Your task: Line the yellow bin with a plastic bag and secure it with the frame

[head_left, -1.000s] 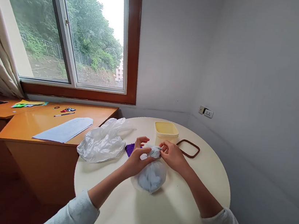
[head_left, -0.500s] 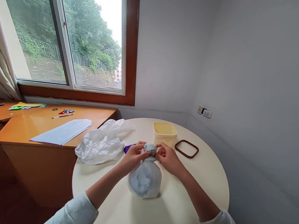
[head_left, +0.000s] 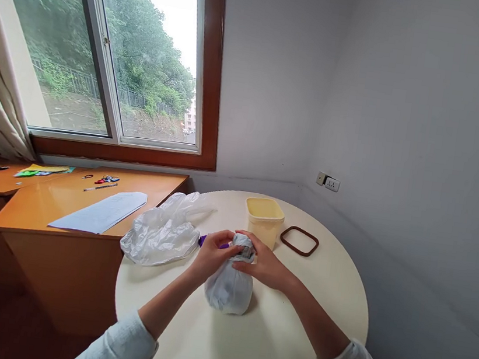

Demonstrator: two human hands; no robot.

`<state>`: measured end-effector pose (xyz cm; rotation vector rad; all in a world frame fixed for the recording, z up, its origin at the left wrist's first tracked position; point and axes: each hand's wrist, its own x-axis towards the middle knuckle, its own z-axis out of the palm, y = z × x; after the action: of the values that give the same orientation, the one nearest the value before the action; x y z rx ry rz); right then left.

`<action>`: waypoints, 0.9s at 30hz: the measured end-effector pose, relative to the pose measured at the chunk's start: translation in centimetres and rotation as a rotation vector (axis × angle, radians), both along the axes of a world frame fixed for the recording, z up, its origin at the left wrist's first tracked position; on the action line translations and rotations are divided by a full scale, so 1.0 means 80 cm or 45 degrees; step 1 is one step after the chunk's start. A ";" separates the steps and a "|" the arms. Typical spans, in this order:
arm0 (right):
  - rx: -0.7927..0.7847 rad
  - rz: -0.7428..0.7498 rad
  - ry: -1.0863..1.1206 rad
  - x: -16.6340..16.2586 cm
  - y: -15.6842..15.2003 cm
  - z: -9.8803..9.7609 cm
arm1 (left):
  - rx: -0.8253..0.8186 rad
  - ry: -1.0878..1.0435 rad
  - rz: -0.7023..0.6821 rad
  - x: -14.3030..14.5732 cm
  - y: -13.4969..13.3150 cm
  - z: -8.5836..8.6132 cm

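A small filled plastic bag (head_left: 228, 289) with pale grey-blue contents stands upright on the round white table (head_left: 270, 348). Its top is gathered into a twisted knot. My left hand (head_left: 210, 255) pinches the bag's neck from the left. My right hand (head_left: 262, 264) wraps around the neck from the right, fingers closed on the plastic. A purple scrap (head_left: 203, 239) lies just behind my left hand, mostly hidden.
A crumpled clear plastic bag (head_left: 162, 233) lies left of my hands. A yellow tub (head_left: 264, 218) and a brown rectangular ring (head_left: 299, 240) sit behind. A wooden desk (head_left: 63, 209) with a sheet of paper and small items adjoins the table at the left, under the window.
The bag went from leaning to upright and shifted slightly left. Both hands closed in tighter on its gathered neck, my right hand sliding across over the knot.
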<state>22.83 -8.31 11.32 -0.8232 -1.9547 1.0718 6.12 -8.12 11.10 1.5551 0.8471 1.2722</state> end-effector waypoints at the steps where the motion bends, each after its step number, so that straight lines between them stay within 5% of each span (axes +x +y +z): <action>1: -0.014 0.000 0.021 -0.003 0.000 -0.003 | 0.017 0.009 0.007 0.001 0.000 0.001; 8: 0.025 -0.125 0.026 -0.007 0.001 -0.008 | 0.160 0.100 -0.019 -0.005 0.000 0.000; 16: -0.140 -0.186 0.215 0.051 0.019 0.034 | -0.056 -0.019 0.137 -0.028 0.020 -0.016; 21: -0.197 -0.533 0.589 0.112 0.047 0.061 | -0.151 0.019 0.196 -0.033 0.038 -0.044; 27: -0.067 -1.029 0.625 0.172 0.098 0.073 | -0.190 0.032 0.217 -0.030 0.057 -0.060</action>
<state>36.62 -0.45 17.12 -1.1135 -1.0269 0.7272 3.73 -3.59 6.30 1.4070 1.0849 1.2809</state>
